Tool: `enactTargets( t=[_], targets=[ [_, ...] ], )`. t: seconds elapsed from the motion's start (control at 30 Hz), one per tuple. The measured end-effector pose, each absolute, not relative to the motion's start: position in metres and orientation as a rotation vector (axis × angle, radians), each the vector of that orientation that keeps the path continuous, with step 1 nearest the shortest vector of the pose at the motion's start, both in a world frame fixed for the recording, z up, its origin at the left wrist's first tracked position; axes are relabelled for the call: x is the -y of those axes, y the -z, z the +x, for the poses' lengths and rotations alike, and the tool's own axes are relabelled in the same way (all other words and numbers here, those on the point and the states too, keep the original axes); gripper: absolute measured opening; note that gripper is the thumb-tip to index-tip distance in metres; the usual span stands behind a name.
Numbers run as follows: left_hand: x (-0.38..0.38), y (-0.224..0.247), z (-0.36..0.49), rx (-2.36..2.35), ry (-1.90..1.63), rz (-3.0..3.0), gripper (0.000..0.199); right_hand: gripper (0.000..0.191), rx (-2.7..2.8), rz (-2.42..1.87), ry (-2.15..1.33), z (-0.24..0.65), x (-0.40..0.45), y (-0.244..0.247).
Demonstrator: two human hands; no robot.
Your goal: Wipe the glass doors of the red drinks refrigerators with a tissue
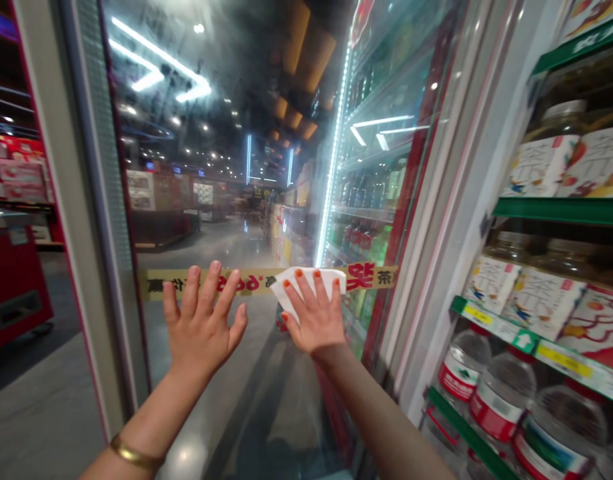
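My left hand lies spread against the glass door, fingers apart, holding nothing, just over the left part of a yellow printed strip. To its right, my right hand presses a folded white cloth or tissue flat on the glass with spread fingers. The cloth covers part of the strip, beside a large red character. Both forearms reach up from the bottom edge, and a gold bangle is on the left wrist.
Shelves with green edges hold labelled jars and large water bottles at the right. The door's grey frame stands at the left, with a red cart beyond it. Store lights reflect in the glass.
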State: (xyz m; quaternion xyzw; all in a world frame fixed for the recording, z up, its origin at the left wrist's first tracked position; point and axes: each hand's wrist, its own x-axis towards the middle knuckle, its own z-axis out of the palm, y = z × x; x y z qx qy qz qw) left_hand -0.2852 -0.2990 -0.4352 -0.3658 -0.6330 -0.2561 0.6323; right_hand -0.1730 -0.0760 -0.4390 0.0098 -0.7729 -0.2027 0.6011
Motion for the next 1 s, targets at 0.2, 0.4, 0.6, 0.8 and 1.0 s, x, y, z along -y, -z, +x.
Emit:
enactTargets(
  t=[0.2,0.4,0.6,0.8,1.0],
  targets=[
    [0.294,0.434,-0.287,1.453,0.521,-0.783,0.086,0.079,1.547,-0.438,0.146,-0.161,0.026,0.382],
    [0.299,0.434,-0.29,1.407,0.582,-0.821,0.089,0.077,1.832,-0.011,0.487,-0.179,0.072,0.398],
    [0.307,0.454,-0.294,1.468,0.528,-0.886,0.085,0.082,1.634,-0.345,0.306,-0.155,0.018,0.387],
    [0.312,0.467,-0.297,1.398,0.558,-0.885,0.089,0.072,1.753,0.0,0.431,-0.204,0.107,0.365],
    [0.322,0.476,-0.305,1.514,0.59,-0.864,0.087,0.051,1.884,0.437,0.699,-0.179,0.101,0.434]
  ],
)
